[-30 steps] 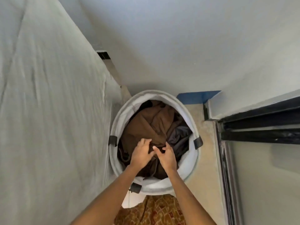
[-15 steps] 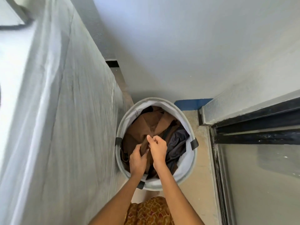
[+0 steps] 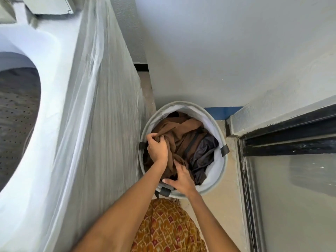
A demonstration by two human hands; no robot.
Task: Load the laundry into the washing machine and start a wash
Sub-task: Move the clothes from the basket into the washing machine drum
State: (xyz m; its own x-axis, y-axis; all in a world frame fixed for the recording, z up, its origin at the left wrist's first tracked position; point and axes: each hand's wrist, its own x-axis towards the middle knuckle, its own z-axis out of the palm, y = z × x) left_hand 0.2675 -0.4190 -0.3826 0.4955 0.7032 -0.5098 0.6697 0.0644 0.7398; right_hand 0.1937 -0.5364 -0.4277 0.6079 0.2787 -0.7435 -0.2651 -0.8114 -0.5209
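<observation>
A round grey laundry basket (image 3: pixel 221 166) stands on the floor against the wall, holding a brown garment (image 3: pixel 183 131) and a dark grey one (image 3: pixel 203 153). My left hand (image 3: pixel 156 148) grips a bunch of the brown cloth near the basket's left rim. My right hand (image 3: pixel 181 180) is lower, at the near rim, its fingers curled into the same brown cloth. To the left rises the top-loading washing machine (image 3: pixel 87 124), wrapped in a clear plastic cover, its lid open and the perforated drum (image 3: pixel 16 110) showing.
A white wall (image 3: pixel 218 51) closes the space behind the basket. At the right a black-framed sliding door (image 3: pixel 291 179) runs along the narrow tan floor (image 3: pixel 231 206). My patterned orange clothing (image 3: pixel 167 230) fills the bottom centre.
The view has swung left, bringing the washer's open drum into sight. My left hand has moved up and left with a bunch of brown cloth; my right hand has dropped towards the near rim.
</observation>
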